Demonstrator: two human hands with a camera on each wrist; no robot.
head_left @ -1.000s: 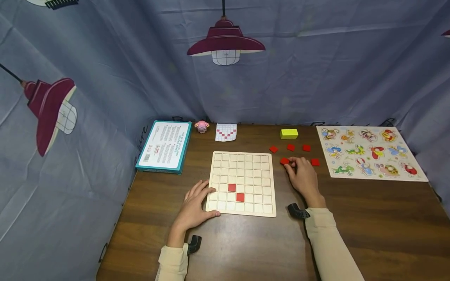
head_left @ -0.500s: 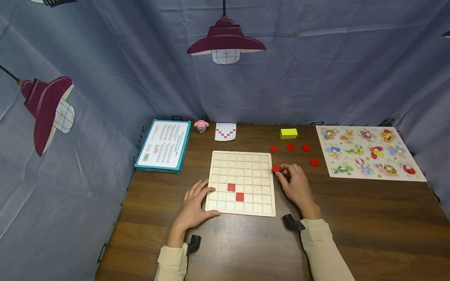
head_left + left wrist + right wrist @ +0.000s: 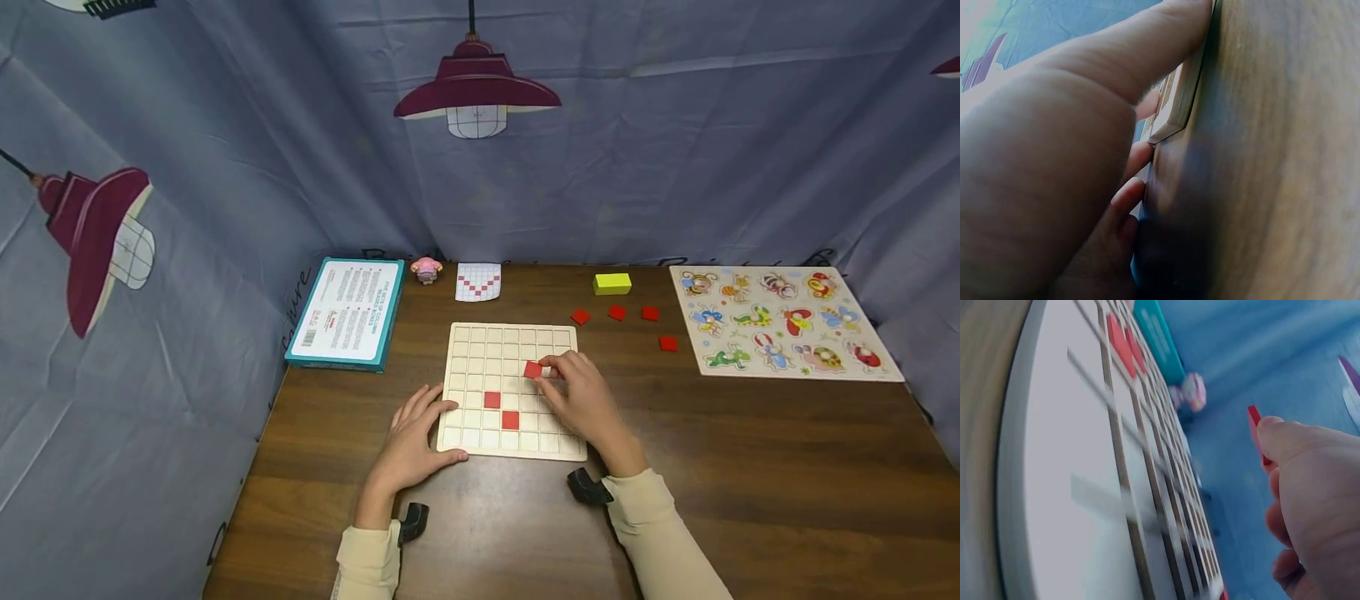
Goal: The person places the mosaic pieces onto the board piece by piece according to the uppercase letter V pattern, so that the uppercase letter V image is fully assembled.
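Note:
A pale wooden grid board point(image 3: 468, 364) lies on the table, with two red square tiles set in its cells, one tile point(image 3: 492, 400) up and left of the other tile point(image 3: 510, 420). My left hand point(image 3: 414, 442) rests at the board's near left corner, thumb at the front edge and fingers spread along the left side. Over the board, my right hand point(image 3: 588, 400) pinches a third red tile point(image 3: 533, 369) between thumb and fingers. In the right wrist view that tile point(image 3: 1256, 434) is held above the grid, apart from it.
Several loose red tiles point(image 3: 617, 313) lie right of the board, near a yellow block point(image 3: 612, 284). Behind the board stand a small pattern card point(image 3: 477, 282) and a pink figurine point(image 3: 426, 269). A teal box point(image 3: 345, 312) is at left, an insect puzzle board point(image 3: 783, 323) at right.
My right hand has picked up a red tile from the table right of the board and carried it left over the grid. The left hand has stayed at the corner.

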